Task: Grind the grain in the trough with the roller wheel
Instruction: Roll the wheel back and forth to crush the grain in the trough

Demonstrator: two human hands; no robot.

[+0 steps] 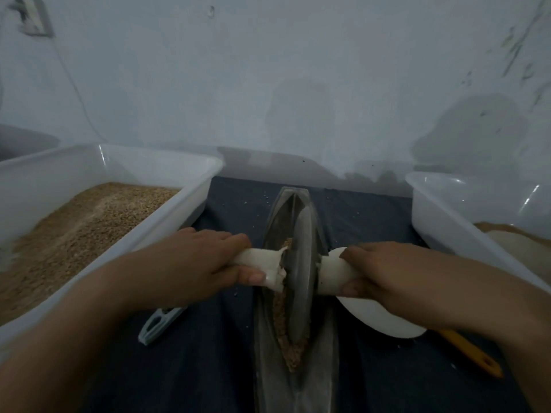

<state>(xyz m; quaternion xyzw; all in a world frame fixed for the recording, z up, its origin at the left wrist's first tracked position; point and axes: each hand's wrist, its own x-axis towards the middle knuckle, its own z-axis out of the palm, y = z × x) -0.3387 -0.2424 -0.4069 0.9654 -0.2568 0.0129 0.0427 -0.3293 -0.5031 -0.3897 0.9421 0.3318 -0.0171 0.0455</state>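
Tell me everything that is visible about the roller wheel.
The roller wheel is a thin, dark grey disc that looks like metal. It stands upright on its edge inside the long narrow trough, with brown grain along its left face. An axle wrapped in white cloth runs through its centre. The left hand grips the left wrapped handle and the right hand grips the right one.
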